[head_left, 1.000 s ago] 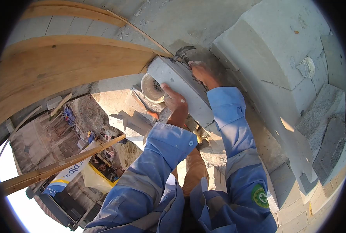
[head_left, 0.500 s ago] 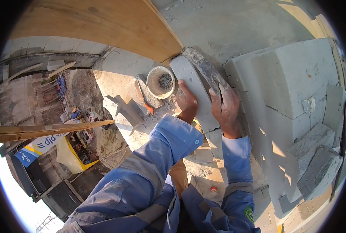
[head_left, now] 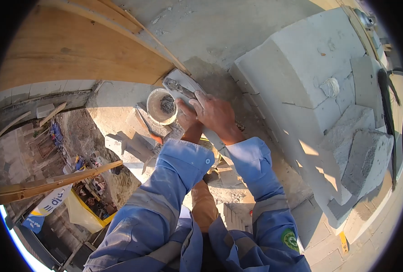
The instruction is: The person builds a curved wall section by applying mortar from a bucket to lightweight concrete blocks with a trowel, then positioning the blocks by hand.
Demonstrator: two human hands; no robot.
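My right hand (head_left: pixel 216 115) is closed on the end of a mortar-stained tool (head_left: pixel 179 88), which lies along the top of a long grey block (head_left: pixel 189 81). Close beside it, my left hand (head_left: pixel 186 116) rests at the block's left side, its fingers partly curled; whether it grips anything is hidden. Just left of my left hand stands a round bucket (head_left: pixel 155 119) with nails inside. A saw with an orange handle (head_left: pixel 156 138) lies below the bucket.
A large grey block wall (head_left: pixel 296 81) rises at the right, with string (head_left: pixel 330 87) and broken blocks (head_left: pixel 369 158) on it. A wooden board (head_left: pixel 74 50) spans the upper left. Beyond the left edge is a drop, crossed by a wooden pole (head_left: pixel 65 180).
My right hand has moved left across the block, bringing the tool from the block's right side onto its top. My hands are now together. The view has shifted.
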